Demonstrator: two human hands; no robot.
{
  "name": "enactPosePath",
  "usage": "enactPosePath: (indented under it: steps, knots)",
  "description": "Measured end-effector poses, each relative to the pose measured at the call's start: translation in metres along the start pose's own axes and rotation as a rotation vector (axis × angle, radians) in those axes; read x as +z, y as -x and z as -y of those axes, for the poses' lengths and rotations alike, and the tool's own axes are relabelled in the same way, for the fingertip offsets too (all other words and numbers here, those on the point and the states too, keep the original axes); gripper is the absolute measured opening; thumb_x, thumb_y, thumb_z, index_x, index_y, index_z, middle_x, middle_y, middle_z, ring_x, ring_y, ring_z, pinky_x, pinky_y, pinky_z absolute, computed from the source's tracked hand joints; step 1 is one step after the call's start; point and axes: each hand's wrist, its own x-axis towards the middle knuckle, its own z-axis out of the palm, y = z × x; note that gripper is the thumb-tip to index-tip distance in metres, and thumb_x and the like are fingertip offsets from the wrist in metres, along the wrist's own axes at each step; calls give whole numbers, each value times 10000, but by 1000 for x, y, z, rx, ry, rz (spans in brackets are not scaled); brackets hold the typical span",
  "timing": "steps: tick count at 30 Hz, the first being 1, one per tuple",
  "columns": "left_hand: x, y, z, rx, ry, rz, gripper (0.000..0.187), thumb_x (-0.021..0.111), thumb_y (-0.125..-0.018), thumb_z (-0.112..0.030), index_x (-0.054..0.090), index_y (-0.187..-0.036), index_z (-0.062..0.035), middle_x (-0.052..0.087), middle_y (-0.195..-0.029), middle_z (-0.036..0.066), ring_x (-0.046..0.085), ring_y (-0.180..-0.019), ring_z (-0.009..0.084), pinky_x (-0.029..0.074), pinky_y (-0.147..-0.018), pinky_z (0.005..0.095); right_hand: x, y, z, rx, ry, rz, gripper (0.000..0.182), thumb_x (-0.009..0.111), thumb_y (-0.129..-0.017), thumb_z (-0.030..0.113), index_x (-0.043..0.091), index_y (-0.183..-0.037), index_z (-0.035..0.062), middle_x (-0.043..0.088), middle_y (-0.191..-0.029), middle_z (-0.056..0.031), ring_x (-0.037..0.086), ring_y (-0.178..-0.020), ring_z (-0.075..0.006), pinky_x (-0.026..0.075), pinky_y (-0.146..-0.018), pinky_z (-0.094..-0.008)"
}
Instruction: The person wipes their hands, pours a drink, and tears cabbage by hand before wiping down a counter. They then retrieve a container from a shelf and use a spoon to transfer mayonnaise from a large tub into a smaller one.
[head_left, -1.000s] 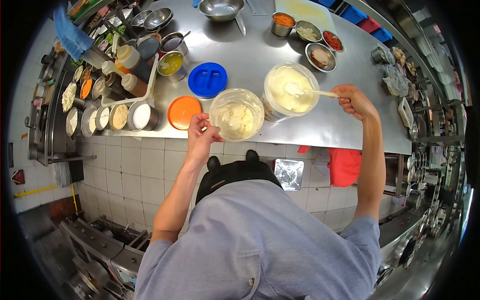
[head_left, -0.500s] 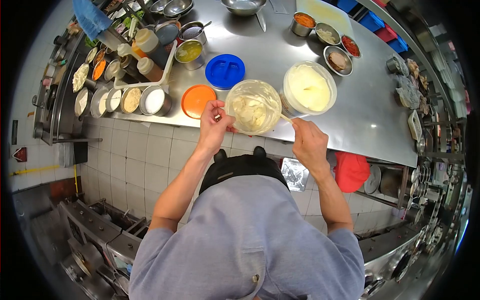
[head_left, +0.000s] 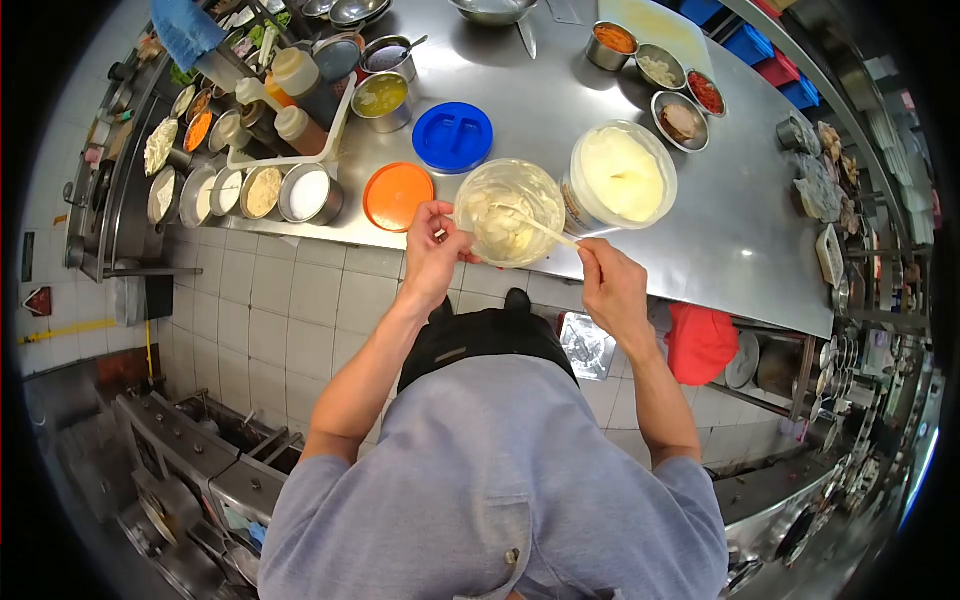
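Observation:
My left hand (head_left: 435,252) grips the near left rim of a clear plastic tub (head_left: 545,195), which is tilted at the table's front edge. Inside it is a pale creamy mass (head_left: 520,238), with smears up the walls. Between the fingers of my right hand (head_left: 612,287) is the handle of a pale spatula (head_left: 550,231); its far end is in the cream. Just right of the tub stands a larger white tub (head_left: 622,175) full of pale yellow cream. An orange lid (head_left: 397,197) and a blue lid (head_left: 452,137) lie on the left.
On the steel table (head_left: 500,90), metal pots (head_left: 310,195) and a bin of squeeze bottles (head_left: 298,130) stand left. Small bowls of food (head_left: 680,122) and a knife (head_left: 527,38) are farther back. A red cloth-like item (head_left: 703,343) is below the right edge.
The spatula has moved within the clear tub, and the cream has shifted and spread. My right hand has moved slightly left. My left hand keeps its grip on the rim.

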Motion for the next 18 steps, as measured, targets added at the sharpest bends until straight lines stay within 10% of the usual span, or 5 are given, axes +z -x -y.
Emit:
enactPosePath:
  steps: [18]
  knots:
    - [-17,-10,69,-42,38,-143,367,722,-950,-126,494,-1233,-75,576,-969,23,626,-822,117,599,-731,354,34,12,-32,419,-317,34,153,619,-1020,121,679,-1098,4,663,-700,-117,626,-599,-176,503,-598,-309]
